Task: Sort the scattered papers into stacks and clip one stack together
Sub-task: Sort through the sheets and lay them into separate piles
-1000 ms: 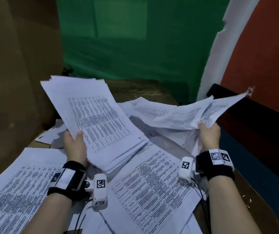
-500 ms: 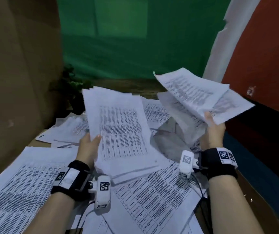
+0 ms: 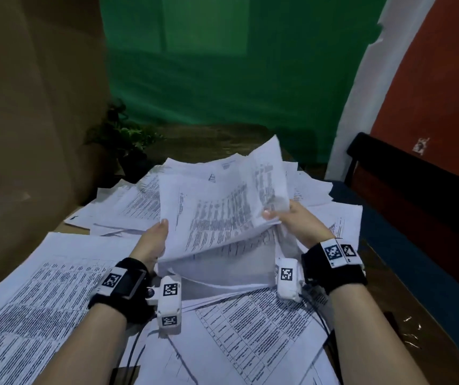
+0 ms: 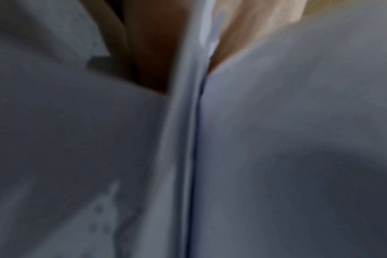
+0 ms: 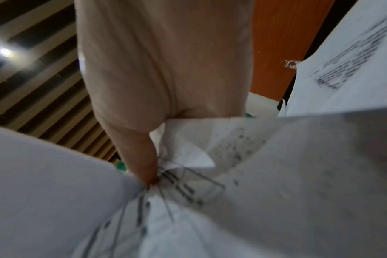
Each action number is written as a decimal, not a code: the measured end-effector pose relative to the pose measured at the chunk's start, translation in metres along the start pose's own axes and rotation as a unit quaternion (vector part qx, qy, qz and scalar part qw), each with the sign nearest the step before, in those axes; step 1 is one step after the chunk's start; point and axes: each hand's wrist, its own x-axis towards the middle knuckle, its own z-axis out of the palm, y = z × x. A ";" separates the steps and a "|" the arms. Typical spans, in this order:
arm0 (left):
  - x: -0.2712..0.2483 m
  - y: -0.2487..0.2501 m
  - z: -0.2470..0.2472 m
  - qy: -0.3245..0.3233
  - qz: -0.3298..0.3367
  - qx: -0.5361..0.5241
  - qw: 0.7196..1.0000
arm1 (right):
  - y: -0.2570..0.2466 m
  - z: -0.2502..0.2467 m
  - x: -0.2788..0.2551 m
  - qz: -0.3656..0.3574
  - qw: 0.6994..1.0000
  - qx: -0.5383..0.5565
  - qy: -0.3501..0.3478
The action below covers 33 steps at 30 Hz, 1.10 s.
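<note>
A thick bundle of printed papers is held up over the table's middle between both hands. My left hand grips its left edge, thumb on top. My right hand pinches the bundle's right side, thumb pressed on the top sheets, which curl upward. In the left wrist view the stack's edge runs between thumb and fingers, blurred. In the right wrist view the thumb presses crumpled printed sheets. More scattered papers cover the table. No clip is in view.
Large printed sheets lie at the near left, and a loose pile lies behind. A potted plant stands at the far left corner. The brown table edge shows at right, beside a dark chair back.
My right hand swung its sheets left and down onto the stack in my left hand. The two bundles are now joined, held by both hands in front of me.
</note>
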 end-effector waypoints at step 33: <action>-0.016 0.007 0.001 -0.033 -0.077 -0.179 0.980 | 0.021 0.028 0.013 0.135 0.990 -0.018 -0.025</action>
